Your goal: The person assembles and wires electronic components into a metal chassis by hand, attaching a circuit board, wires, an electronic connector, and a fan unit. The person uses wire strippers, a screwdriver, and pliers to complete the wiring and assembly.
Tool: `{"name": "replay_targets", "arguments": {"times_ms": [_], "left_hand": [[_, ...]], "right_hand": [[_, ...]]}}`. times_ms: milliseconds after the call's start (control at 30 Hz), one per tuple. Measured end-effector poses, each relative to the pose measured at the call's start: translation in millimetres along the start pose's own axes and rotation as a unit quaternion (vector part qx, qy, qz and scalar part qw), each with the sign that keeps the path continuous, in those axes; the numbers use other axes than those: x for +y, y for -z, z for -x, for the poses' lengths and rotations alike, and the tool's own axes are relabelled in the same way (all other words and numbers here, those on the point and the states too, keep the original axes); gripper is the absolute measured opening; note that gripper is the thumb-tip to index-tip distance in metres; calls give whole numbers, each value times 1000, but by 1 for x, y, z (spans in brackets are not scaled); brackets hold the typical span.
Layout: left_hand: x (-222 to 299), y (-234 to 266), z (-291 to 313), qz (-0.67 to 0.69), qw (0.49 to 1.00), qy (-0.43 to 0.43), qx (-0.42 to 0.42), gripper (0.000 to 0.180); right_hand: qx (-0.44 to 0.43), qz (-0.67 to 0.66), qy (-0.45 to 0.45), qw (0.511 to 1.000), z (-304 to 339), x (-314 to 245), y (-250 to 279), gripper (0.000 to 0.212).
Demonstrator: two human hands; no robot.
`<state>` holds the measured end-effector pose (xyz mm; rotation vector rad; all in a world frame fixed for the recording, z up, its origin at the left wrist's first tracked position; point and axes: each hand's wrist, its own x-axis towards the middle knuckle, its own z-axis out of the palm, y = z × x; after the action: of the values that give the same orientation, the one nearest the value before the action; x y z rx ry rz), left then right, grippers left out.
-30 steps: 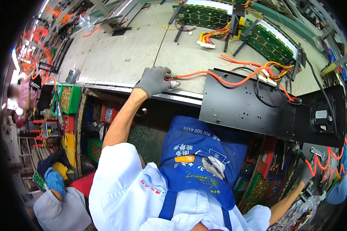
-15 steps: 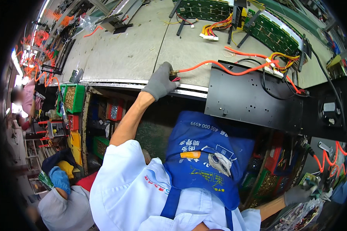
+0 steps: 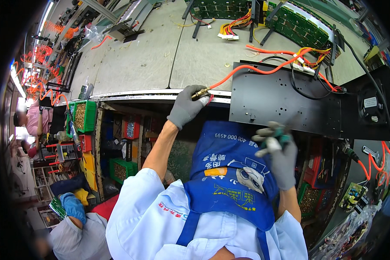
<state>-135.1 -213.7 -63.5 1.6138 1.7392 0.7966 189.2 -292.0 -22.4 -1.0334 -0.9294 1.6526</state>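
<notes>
Two gloved hands, left hand gripping orange hose, right hand raised

My left hand, gloved grey, is stretched forward on a bare forearm, fingers curled shut. My right hand, also gloved, is raised nearer my chest, fingers loosely bunched and blurred.

Matt black metal panel, glossy orange plastic cable, brass-coloured metal fitting.
</notes>
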Motion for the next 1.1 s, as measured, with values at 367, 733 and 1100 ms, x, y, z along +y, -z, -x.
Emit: {"name": "replay_targets", "arguments": {"times_ms": [367, 733, 1100], "left_hand": [[27, 0, 61, 9, 988, -86, 125, 37], [26, -26, 71, -28, 955, -218, 201, 41], [31, -35, 74, 357, 923, 59, 134, 32]], "right_hand": [[-177, 232, -107, 951, -35, 61, -51, 38], [-183, 311, -45, 932, -36, 75, -59, 42], [-145, 366, 26, 919, -33, 78, -62, 37]]}}
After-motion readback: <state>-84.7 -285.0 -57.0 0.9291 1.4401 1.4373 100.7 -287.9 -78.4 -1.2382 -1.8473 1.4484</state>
